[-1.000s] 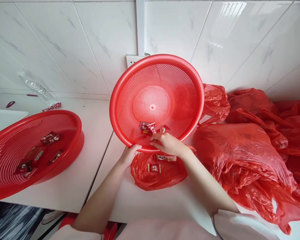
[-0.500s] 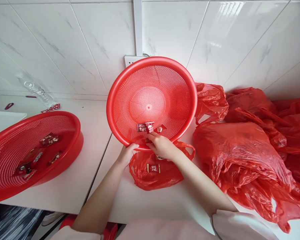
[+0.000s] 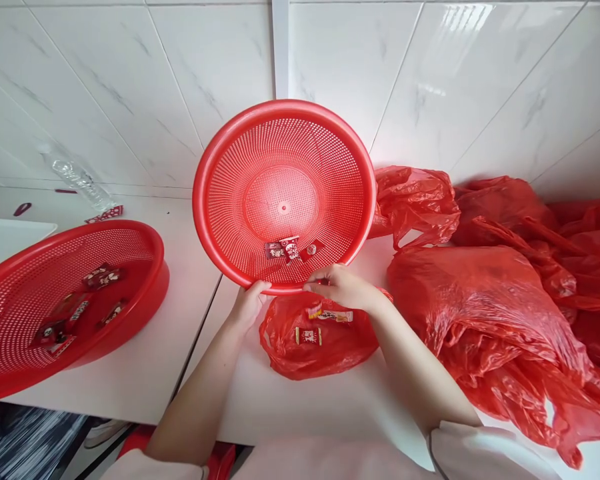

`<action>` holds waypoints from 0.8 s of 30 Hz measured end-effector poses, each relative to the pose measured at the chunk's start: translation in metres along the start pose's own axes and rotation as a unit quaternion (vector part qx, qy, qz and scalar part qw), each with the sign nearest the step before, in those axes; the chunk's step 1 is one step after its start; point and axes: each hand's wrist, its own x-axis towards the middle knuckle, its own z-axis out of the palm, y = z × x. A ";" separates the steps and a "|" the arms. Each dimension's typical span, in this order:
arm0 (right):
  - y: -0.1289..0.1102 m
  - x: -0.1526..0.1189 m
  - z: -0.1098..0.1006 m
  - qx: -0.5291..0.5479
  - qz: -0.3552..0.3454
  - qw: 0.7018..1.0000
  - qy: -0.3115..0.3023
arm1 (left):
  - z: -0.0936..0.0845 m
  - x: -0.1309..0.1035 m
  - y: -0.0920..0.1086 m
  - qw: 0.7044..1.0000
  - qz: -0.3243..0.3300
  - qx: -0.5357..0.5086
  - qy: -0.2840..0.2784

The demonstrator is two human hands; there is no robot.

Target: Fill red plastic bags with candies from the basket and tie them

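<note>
A red mesh basket point(image 3: 284, 143) is tilted toward me, with several small wrapped packets point(image 3: 291, 250) low inside it. My left hand point(image 3: 250, 303) grips its near rim, thumb over the edge. My right hand point(image 3: 340, 285) is at the rim's lower right, fingers curled together; something small and dark shows between them, too hidden to name. Below the basket an open red plastic bag point(image 3: 280, 357) lies on the white table, holding a red packet with gold ends point(image 3: 308, 336) and a long white-and-yellow packet point(image 3: 337, 315).
Another red basket point(image 3: 155, 267) with several packets stands at the left. Behind it lie a clear plastic bottle point(image 3: 80, 180) and a white tray point(image 3: 17, 229). Full red plastic bags point(image 3: 480, 287) are piled at the right. A white tiled wall point(image 3: 210, 60) rises behind.
The tilted basket has shifted left and slightly up. My right hand has drawn back from the packets inside to the near rim, and more of the bag's contents shows.
</note>
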 end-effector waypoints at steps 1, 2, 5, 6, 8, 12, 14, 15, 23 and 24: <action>0.001 0.000 0.001 -0.018 -0.002 0.999 0.029 | 0.001 -0.001 0.000 1.000 -0.002 0.004 0.002; 0.003 0.002 0.003 -0.040 -0.001 0.997 0.069 | 0.001 -0.002 -0.001 1.000 -0.007 0.008 0.003; 0.013 0.009 0.013 -0.163 0.030 0.973 0.163 | 0.003 -0.005 -0.003 0.999 -0.036 0.017 -0.007; 0.018 0.011 0.017 -0.212 0.049 0.961 0.169 | 0.003 -0.006 -0.004 0.999 -0.048 0.020 -0.014; 0.026 0.013 0.022 -0.280 0.081 0.946 0.139 | 0.003 -0.008 -0.006 0.998 -0.063 0.025 -0.017; 0.029 0.007 0.017 -0.252 0.052 0.966 0.010 | 0.002 -0.006 -0.006 0.998 -0.044 0.037 0.011; 0.025 0.002 0.010 -0.204 0.004 0.978 -0.035 | 0.000 -0.003 -0.005 0.999 -0.026 0.042 0.022; 0.023 0.001 0.006 -0.180 -0.018 0.982 -0.050 | -0.001 -0.001 -0.004 0.999 -0.018 0.042 0.026; 0.019 0.002 -0.007 -0.018 0.031 0.999 0.034 | -0.004 0.001 0.001 1.000 -0.006 0.020 0.023; 0.019 0.001 -0.009 0.017 0.035 0.999 0.021 | -0.004 0.001 0.000 1.000 -0.006 0.018 0.022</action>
